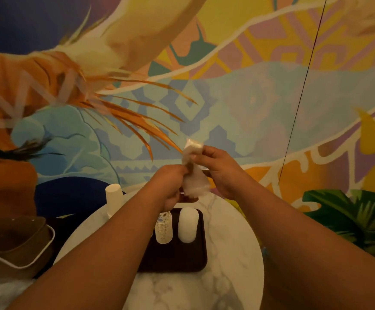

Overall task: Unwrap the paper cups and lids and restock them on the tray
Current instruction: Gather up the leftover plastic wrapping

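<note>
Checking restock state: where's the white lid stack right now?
Head view, centre: the white lid stack stands on the dark tray, right of the patterned cup stack.

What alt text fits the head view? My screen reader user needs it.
Both hands, the left hand and right hand, grip a crumpled clear plastic wrapper above a dark tray on a round marble table. On the tray lie a stack of paper cups and a white stack of lids.

Your two bare forearms reach forward side by side, hands raised close together above the tray's far edge. Your left hand (171,182), fingers curled, pinches the clear wrapper (193,175) low; your right hand (217,168) pinches it higher, thumb on top.
</note>
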Motion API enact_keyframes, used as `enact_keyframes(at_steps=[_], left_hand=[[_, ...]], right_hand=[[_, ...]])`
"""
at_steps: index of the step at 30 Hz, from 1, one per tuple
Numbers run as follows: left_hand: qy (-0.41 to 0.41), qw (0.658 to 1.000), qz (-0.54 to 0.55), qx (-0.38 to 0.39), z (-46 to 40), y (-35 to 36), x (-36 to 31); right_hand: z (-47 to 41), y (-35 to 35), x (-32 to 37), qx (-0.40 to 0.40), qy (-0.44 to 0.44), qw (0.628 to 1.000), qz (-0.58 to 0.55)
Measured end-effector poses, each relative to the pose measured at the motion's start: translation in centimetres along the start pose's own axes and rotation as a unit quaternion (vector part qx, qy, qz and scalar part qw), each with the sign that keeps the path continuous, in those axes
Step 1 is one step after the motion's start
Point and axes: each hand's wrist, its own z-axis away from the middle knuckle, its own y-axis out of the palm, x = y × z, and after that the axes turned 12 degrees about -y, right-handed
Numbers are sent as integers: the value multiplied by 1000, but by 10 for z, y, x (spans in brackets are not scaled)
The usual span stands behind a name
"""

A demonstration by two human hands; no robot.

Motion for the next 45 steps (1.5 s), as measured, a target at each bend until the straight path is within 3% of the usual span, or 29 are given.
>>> enact_keyframes(at_steps=[3,7,11,13,16,17,20,24,26,33,36,41,45], left_hand=[[-18,996,84,19,-3,-7,-9],[-38,975,206,73,-8,-23,-18],[-20,990,134,46,-12,-25,-18],[16,997,78,-13,-13,-22,-16],[143,977,-83,-136,-22,-22,-9],[197,954,-147,-172,-26,-22,-6],[315,888,-260,-211,-33,-14,5],[388,860,-285,-167,-24,6,19],[376,877,-265,-139,-24,14,22],[188,966,-144,-102,-42,67,12],[151,977,-104,-107,-51,105,18],[68,992,-1,-107,-67,182,49],[69,984,-48,-154,-75,216,86]], right_hand=[[4,4,-2,44,-23,998,39],[5,7,-12,43,-40,993,104],[10,9,-16,61,-14,996,66],[13,11,-16,12,5,999,41],[17,17,-22,-192,2,975,114],[18,19,-23,-231,44,969,72],[22,30,-18,-218,191,941,-175],[24,17,-18,-219,189,900,-327],[26,5,-17,-225,177,895,-341],[34,-52,-27,-215,135,933,-254],[41,-91,-35,-203,122,957,-170],[60,-170,-41,-177,136,963,-148],[76,-214,-63,-124,198,969,-83]])
